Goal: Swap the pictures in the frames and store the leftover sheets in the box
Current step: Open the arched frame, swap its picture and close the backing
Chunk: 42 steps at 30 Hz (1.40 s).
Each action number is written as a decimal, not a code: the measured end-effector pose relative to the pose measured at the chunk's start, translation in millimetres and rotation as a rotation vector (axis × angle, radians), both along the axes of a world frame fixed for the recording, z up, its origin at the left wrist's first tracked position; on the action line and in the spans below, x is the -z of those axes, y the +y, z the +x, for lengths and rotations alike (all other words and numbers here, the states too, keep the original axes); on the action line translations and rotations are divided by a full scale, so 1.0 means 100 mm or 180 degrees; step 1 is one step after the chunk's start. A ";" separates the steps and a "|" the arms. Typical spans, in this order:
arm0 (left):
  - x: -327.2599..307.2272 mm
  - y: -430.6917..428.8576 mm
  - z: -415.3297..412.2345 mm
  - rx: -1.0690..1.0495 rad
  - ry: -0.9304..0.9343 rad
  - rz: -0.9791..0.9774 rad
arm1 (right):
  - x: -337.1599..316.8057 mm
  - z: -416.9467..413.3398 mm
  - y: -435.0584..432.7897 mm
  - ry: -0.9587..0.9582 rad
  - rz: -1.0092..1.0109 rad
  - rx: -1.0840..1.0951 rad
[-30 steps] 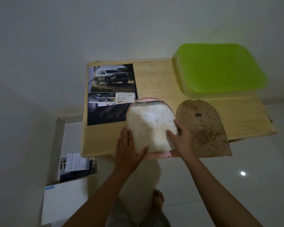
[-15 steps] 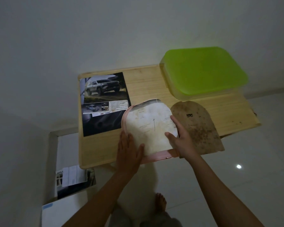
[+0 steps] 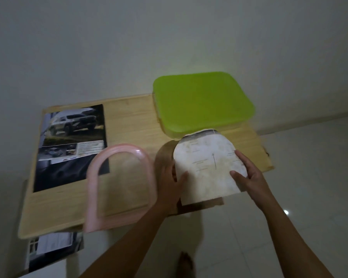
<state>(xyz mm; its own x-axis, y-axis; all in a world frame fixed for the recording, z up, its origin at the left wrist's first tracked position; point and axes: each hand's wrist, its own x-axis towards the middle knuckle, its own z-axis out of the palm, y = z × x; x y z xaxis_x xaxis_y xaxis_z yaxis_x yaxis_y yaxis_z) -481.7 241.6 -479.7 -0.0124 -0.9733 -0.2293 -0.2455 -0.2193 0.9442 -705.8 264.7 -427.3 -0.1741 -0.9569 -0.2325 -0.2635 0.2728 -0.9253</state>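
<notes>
An arched pink frame (image 3: 92,183) lies open on the wooden table (image 3: 129,121), its front edge over the table's near edge; the wood shows through its opening. To its right, both hands hold a stained, arch-shaped white sheet (image 3: 207,169) above the brown backing board (image 3: 163,155), which it mostly hides. My left hand (image 3: 171,183) grips the sheet's left edge with the thumb on top. My right hand (image 3: 247,173) pinches its right edge. A car brochure page (image 3: 68,141) lies flat at the table's left. The box with a green lid (image 3: 201,101) stands shut at the back right.
More printed sheets (image 3: 52,247) lie on a lower surface under the table's front left corner. A white wall rises right behind the table. Pale tiled floor (image 3: 309,177) spreads to the right, and a bare foot (image 3: 186,263) shows below.
The white sheet has come out of the pink frame and moved right, over the brown board. The frame now lies empty to the left. The camera view shifted.
</notes>
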 end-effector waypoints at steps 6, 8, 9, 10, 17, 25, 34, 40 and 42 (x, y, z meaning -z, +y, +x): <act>0.12 -0.20 -0.94 0.0131 0.0118 0.0213 | 0.30 -0.88 -0.24 0.0564 0.0321 0.0389; 0.15 -0.30 -1.14 0.0169 0.0074 0.0255 | 0.37 -1.06 -0.32 0.0792 0.0454 0.0491; 0.15 -0.35 -1.22 0.0191 0.0050 0.0268 | 0.40 -1.12 -0.36 0.0899 0.0527 0.0508; 0.18 -0.39 -1.29 0.0217 -0.0012 0.0255 | 0.43 -1.18 -0.40 0.0995 0.0598 0.0500; 0.22 -0.54 -1.55 0.0309 -0.0605 0.0281 | 0.58 -1.32 -0.60 0.1383 0.0829 0.0461; 0.31 -0.55 -1.52 0.0437 -0.0787 0.0243 | 0.67 -1.25 -0.63 0.1843 0.0748 0.0648; 0.00 -0.56 -0.76 0.0707 -0.1348 -0.0608 | 0.47 -0.33 -0.61 0.2151 0.0227 0.0216; -0.10 -0.62 0.67 0.0587 -0.1762 -0.0782 | 0.52 1.19 -0.67 0.1865 -0.0342 -0.0722; -0.14 -0.64 1.23 0.0419 -0.2028 -0.0757 | 0.54 1.76 -0.78 0.1872 -0.0480 -0.0995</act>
<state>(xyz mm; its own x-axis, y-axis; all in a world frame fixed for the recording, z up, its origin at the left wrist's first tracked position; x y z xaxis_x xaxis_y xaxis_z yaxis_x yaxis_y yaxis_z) -359.1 178.0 -466.1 -0.0675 -0.9977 -0.0116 -0.7786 0.0454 0.6259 -529.6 186.9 -481.1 0.0593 -0.9973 -0.0439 -0.7796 -0.0188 -0.6260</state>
